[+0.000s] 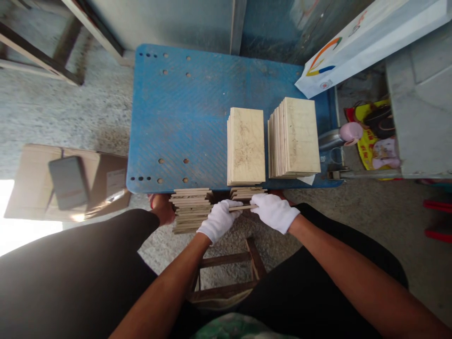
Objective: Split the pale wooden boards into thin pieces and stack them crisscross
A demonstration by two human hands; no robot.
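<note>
My left hand (219, 219), in a white glove, grips one end of a thin wooden board (243, 207) seen edge-on. The other end is pinched by my right hand (273, 212), gloved in white too. Just left of my left hand stands a stack of boards (190, 209) with their edges toward me. Behind my hands, a smaller board stack (243, 192) shows at the table's near edge, partly covered by them. Two stacks of pale boards, a left one (247, 146) and a taller right one (300, 136), sit on the blue table (176, 113).
A white paper bag (353, 52) leans over the table's back right corner. A bottle with a pink cap (349, 133) lies near the right edge. On the left, a dark phone-like slab (69, 182) rests on a cardboard box (31, 188). A wooden stool (226, 261) stands below me.
</note>
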